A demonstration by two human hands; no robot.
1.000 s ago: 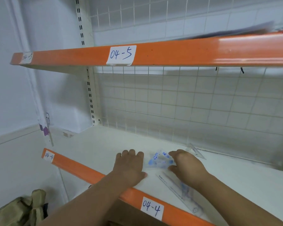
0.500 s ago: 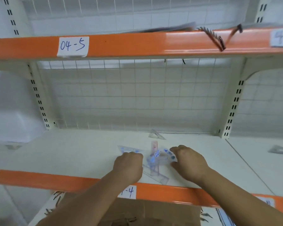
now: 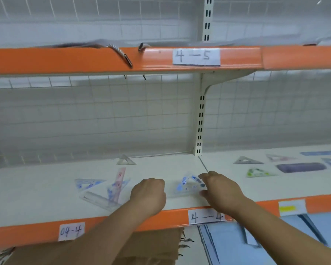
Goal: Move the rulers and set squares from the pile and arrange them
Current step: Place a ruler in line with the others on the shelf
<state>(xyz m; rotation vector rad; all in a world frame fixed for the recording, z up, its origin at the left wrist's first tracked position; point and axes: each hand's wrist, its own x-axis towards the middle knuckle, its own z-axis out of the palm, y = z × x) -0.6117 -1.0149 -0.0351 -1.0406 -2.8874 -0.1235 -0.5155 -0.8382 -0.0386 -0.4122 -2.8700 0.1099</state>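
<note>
**Clear set square pinched between pile and laid-out row**

The right hand [image 3: 222, 192] pinches the clear set square [image 3: 186, 185], the one with blue print, at its three o'clock edge. The fingers sit at its upper corner and the thumb at its lower one. The piece lies low over the white shelf [image 3: 46, 188]; blur hides whether it touches.

At nine o'clock of that set square the left hand [image 3: 148, 194] rests knuckles-up on the shelf with its fingers curled under. I cannot tell whether it holds anything or touches the piece.

The pile [image 3: 105, 192] lies at nine o'clock of the left hand. In it a blue set square [image 3: 88, 183], a pink ruler [image 3: 119, 179] and a clear ruler [image 3: 97, 199] overlap.

A small clear set square [image 3: 126, 160] lies apart at twelve o'clock of the pile, by the wire back.

Past the upright, at two o'clock of the right hand, more pieces lie spaced apart in the next bay:
- a grey set square [image 3: 247, 161]
- a green set square [image 3: 258, 172]
- a pinkish set square [image 3: 279, 157]
- a purple oblong [image 3: 300, 167], too blurred to name

The shelf's orange edge carries labels "04-4" [image 3: 71, 230] and "4-4" [image 3: 206, 217].
</note>
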